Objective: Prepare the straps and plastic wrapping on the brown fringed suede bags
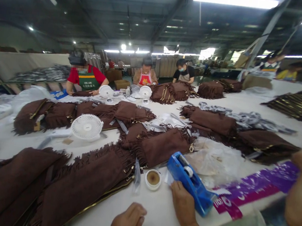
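Observation:
My left hand (127,221) is low in the middle of the view, over the white table. Its fingers are curled together, and anything inside them is hidden. My right hand (183,204) lies against the near left side of a blue tape dispenser (195,189), fingers bent and pressed together. A pale scrap (170,175) shows at its fingertips; whether they grip it is unclear. Just left of it stands a small round white tub (153,180) with a brown top. A brown fringed bag (87,181) with a gold zip lies left of my hands, another fringed bag (165,147) behind the tub.
At the right edge is another person's arm (299,200), over a purple printed plastic strip (265,182). A white fan (87,127) lies among more brown bags. Clear plastic (216,157) is behind the dispenser. Co-workers, one in a green apron (88,81), are across the table.

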Tool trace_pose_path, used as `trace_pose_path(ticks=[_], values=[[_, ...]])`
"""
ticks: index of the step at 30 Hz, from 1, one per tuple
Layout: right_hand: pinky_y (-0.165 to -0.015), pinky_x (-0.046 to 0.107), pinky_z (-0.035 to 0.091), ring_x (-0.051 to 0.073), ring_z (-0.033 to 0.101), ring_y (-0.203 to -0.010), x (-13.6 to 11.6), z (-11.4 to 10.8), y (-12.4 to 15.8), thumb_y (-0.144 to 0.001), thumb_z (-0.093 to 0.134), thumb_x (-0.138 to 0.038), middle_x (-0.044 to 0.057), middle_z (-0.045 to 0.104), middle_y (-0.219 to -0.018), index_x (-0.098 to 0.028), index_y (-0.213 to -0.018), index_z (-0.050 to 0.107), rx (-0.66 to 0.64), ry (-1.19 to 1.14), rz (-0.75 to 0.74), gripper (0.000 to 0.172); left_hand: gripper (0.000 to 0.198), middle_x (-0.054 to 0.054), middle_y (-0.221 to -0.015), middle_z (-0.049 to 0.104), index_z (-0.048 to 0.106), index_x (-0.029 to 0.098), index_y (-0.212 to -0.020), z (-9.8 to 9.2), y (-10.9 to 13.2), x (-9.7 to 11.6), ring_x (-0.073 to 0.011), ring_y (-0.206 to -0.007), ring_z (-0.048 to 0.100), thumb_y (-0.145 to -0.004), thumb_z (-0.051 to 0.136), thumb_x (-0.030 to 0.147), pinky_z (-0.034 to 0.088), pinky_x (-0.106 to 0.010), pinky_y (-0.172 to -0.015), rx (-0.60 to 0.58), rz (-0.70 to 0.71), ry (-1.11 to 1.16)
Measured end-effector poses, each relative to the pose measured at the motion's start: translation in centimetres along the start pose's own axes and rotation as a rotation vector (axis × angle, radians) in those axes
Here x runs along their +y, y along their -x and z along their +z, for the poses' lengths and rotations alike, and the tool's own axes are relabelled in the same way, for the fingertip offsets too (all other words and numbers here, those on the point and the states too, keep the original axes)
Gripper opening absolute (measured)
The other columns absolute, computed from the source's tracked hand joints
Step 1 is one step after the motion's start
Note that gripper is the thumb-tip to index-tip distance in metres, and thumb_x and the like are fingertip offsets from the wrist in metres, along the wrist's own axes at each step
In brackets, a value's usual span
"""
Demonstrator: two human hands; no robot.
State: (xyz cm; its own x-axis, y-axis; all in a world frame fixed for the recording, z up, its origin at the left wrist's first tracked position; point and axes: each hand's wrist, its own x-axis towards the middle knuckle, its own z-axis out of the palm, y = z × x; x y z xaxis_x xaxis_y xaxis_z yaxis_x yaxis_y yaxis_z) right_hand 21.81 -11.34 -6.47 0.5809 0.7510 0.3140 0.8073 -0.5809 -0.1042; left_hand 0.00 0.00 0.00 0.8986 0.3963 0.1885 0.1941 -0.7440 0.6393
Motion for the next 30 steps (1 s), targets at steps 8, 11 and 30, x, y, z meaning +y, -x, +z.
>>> trace_pose_path(ticks=[8,11,30], values=[[-0.066,0.025,0.045,0.016,0.066,-0.076,2.0,-0.6,0.4,-0.093,0.040,-0.005,0.004,0.062,-0.091,-0.019,-0.090,0.055,-0.119,-0.236,-0.088,0.020,0.037,-0.011,-0.113,0.064,0.055,0.017,-0.119,4.8,-7.8,3.8,-0.0258,-0.106,0.059,-0.086,0.038,0.015,0.046,-0.042,-0.095,-0.070,-0.205,0.164],[-0.060,0.025,0.042,0.015,0.064,-0.070,2.4,-0.5,0.8,-0.093,0.041,-0.006,0.003,0.061,-0.085,-0.020,-0.086,0.053,-0.104,-0.215,-0.076,0.019,0.044,-0.013,-0.121,0.062,0.050,0.017,-0.127,7.2,-7.9,3.6,-0.0254,-0.109,0.058,-0.085,0.039,0.015,0.045,-0.039,-0.098,-0.082,-0.220,0.178],[-0.047,0.025,0.034,0.014,0.059,-0.055,3.8,-2.3,5.1,-0.099,0.028,-0.041,0.001,0.057,-0.071,-0.022,-0.076,0.052,0.064,-0.266,-0.074,0.039,0.061,-0.022,-0.118,0.057,0.043,0.014,-0.136,10.7,-8.6,2.5,-0.0341,-0.088,0.065,-0.078,0.030,0.002,0.053,-0.050,-0.075,-0.222,-0.257,-0.178]])
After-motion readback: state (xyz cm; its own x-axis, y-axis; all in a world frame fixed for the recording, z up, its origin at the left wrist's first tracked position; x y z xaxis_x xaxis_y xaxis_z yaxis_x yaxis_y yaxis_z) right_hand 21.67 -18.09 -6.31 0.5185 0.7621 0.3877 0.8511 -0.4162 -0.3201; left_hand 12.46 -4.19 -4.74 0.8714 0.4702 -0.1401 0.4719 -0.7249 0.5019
